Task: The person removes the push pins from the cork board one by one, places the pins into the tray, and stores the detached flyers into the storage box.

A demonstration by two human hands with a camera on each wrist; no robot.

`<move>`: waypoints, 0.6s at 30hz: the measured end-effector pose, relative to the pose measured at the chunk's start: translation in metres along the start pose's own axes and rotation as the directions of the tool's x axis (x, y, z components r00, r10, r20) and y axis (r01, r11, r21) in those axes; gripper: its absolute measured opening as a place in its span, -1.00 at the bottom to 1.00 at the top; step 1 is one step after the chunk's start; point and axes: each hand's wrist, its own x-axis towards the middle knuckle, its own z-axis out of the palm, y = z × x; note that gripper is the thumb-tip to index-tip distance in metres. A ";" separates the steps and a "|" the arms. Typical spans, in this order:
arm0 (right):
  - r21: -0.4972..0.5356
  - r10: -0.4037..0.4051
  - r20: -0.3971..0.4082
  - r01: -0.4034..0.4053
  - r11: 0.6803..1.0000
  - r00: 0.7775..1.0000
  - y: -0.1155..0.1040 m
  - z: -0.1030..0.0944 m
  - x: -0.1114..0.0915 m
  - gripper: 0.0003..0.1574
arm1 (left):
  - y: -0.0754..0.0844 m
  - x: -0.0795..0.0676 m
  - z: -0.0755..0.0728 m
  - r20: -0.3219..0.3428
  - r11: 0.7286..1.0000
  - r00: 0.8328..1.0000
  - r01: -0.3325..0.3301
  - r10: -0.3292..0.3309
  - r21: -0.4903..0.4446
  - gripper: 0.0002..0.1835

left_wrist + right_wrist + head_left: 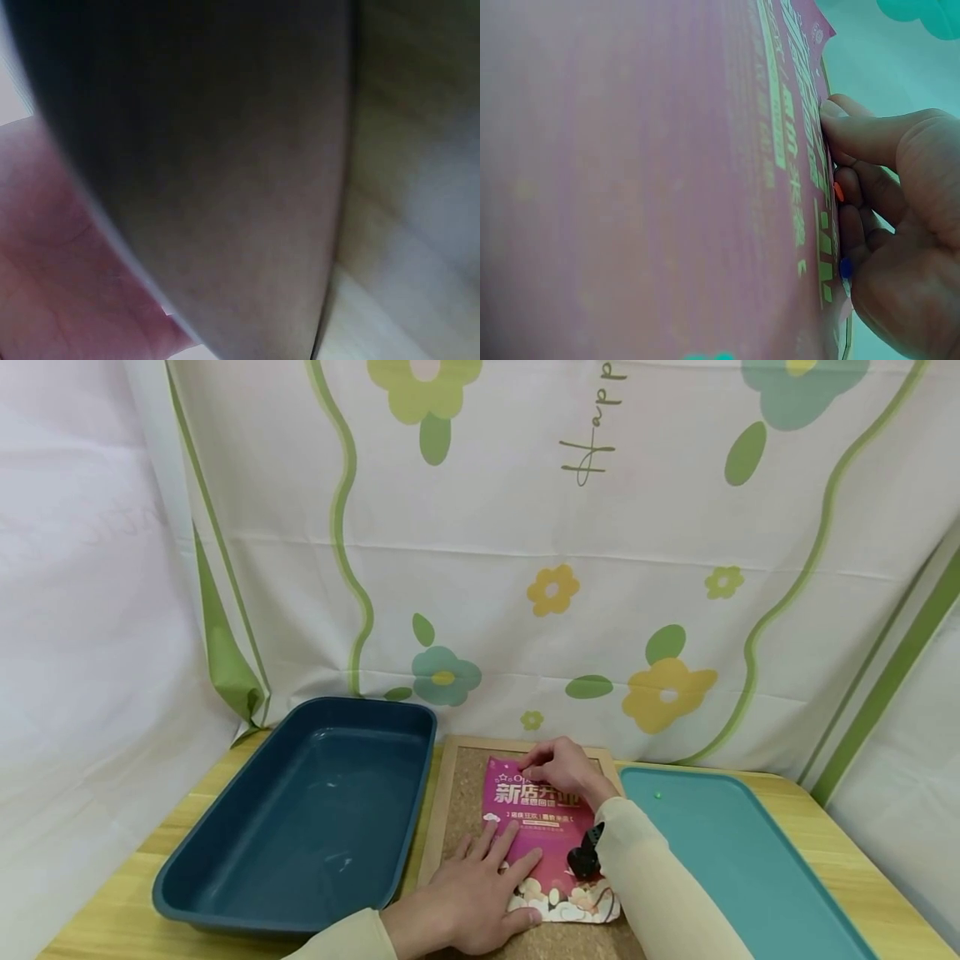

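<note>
A pink poster (536,835) with large white characters and cloud shapes along its bottom lies on a wood-framed cork board (467,785). My left hand (480,893) rests on its lower left part with fingers spread. At the poster's upper part, my right hand (558,767) bends its fingers, its thumb tip against the sheet. Among those curled fingers shows an orange push pin (839,192), and a blue push pin (846,268) shows lower, between palm and poster. What the thumb and index finger pinch is hidden. The left wrist view holds part of the palm (67,255) beside a blurred edge.
A deep dark-blue tub (172,885) stands left of the board. On the right is a flat teal tray (735,860) with a small green piece (658,795) on it. A flowered curtain (480,568) hangs behind the wooden table (795,810).
</note>
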 end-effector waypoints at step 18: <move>0.020 -0.017 -0.005 0.017 1.000 1.000 0.002 -0.002 0.001 -0.85 | 0.002 -0.001 -0.002 -0.010 1.000 1.000 0.009 -0.009 0.005 -0.22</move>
